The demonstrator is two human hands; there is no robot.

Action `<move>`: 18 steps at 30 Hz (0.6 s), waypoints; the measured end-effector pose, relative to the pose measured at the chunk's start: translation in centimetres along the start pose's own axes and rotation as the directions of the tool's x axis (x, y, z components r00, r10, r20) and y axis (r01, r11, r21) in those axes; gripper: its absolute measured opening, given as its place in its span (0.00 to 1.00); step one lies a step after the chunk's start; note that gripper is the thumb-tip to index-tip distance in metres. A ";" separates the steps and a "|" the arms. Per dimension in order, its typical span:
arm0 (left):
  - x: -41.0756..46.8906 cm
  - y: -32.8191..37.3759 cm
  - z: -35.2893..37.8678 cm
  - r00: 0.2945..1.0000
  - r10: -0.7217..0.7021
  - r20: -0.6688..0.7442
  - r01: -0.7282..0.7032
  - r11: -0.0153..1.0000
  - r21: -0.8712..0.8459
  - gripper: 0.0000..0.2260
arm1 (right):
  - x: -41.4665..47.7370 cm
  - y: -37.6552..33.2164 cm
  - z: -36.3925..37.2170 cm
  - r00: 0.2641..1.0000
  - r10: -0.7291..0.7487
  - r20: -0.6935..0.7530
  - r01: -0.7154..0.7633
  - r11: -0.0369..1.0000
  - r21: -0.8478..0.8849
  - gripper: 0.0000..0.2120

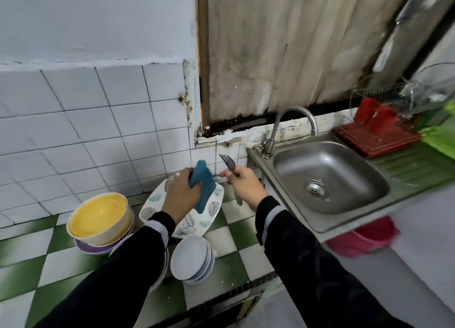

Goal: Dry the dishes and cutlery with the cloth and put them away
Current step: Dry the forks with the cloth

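The fork [227,163] is in your right hand [242,182], tines up and clear of the fist, the end of the handle poking out below it. Your fingers [230,177] are curled round the handle just under the tines. Just beside it on the left is the teal cloth [203,184], bunched in your left hand [181,192], whose fingers are closed tight round it. Cloth and fork look near but apart. Something small and pale sits between the two hands, and you cannot tell what it is.

Both hands hover over the leaf-patterned plate [211,212], which lies tilted at the back of the checked counter [73,266] near the tiled wall. To its left a yellow bowl [98,216] sits nested in a purple bowl [91,249]; nearer you stands a stack of white bowls [190,258]. To the right are the steel sink [344,170] with its tap [293,115], and beyond it a wire rack [379,120] holding red items.

By the look of it you are early in the job: the fork is in hand for wiping, while the plate and all the bowls wait on the counter. Whether any of them is dry already cannot be told, and none appears put away.
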State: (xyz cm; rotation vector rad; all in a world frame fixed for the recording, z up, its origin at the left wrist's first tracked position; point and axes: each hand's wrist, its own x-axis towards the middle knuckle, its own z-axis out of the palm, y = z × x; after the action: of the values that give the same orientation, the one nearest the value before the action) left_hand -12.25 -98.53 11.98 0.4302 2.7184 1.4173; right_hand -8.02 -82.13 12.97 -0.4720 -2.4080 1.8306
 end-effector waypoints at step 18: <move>-1.9 18.3 20.9 0.844 0.410 0.347 -0.382 0.912 -0.148 0.09 | -10.3 5.5 -26.4 0.850 -0.064 -0.523 0.031 0.997 -0.072 0.08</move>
State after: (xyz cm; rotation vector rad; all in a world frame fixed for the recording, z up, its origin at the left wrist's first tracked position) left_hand -2.82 -72.50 14.50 1.1832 2.3452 1.3308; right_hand 9.31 -59.33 16.49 -0.7922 -2.0732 1.3717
